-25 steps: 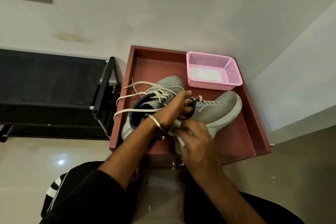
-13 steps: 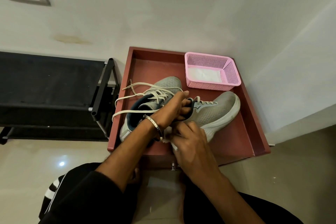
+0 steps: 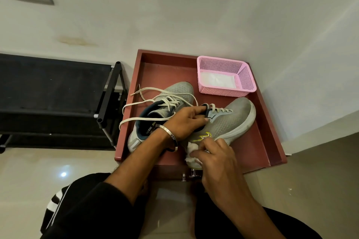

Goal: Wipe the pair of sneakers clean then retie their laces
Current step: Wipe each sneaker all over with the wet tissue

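Two grey sneakers lie in a red-brown tray (image 3: 264, 141). The right sneaker (image 3: 231, 122) is tipped on its side, toe pointing far right, a yellow logo showing. My left hand (image 3: 186, 122), with a metal bangle on the wrist, grips its collar at the tongue. My right hand (image 3: 215, 157) presses a white wipe (image 3: 191, 153) against the heel side of that sneaker. The left sneaker (image 3: 174, 91) sits behind, its cream laces (image 3: 139, 101) untied and spilling over the tray's left rim.
A pink mesh basket (image 3: 244, 75) holding white wipes stands at the tray's far right corner. A black shoe rack (image 3: 58, 99) is on the left, a white wall behind and to the right. My dark-clad legs are at the bottom over a glossy floor.
My right hand with the wipe has slid a little back along the sneaker's side toward the heel, uncovering the yellow logo. My left hand keeps its grip on the collar.
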The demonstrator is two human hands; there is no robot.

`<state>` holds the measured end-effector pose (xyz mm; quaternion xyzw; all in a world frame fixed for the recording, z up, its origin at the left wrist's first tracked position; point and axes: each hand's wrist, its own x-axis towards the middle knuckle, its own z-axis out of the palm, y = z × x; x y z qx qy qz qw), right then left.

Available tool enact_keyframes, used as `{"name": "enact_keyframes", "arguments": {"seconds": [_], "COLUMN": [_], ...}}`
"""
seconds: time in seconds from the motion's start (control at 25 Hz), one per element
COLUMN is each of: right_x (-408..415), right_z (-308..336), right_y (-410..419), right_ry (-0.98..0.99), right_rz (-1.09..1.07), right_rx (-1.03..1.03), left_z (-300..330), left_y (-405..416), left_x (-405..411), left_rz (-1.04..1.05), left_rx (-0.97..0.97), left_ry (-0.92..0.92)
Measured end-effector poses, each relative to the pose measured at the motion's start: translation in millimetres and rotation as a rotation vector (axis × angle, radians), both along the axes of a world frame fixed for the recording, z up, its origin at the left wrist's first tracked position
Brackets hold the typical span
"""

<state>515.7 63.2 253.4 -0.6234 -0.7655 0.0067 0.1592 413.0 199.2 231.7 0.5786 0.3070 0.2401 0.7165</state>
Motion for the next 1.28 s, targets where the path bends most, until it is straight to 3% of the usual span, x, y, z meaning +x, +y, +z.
{"name": "enact_keyframes", "arguments": {"seconds": [0.24,0.44,0.64,1.04,1.28], "right_x": [3,27,6,-3,20], "right_z": [-7,-9,-11,-18,-15], "right_y": [-14,3,-8,-13,-6], "right_ry": [0.087,0.245,0.143,-0.031,0.235], "right_rz": [0.157,-0.049,0.143,0.199,0.128], "right_rx": [0.001,0.185,0.118,0.088,0.146], "left_z": [-8,-11,-10,-13,-23], "left_y": [1,2,4,6,8], "left_x": [5,4,4,5,7], "left_rz": [0.037,0.035,0.033,0.083,0.060], "left_rx": [0.033,0.046,0.087,0.113,0.123], "left_ry": [0.024,0.025,0.065,0.133,0.089]}}
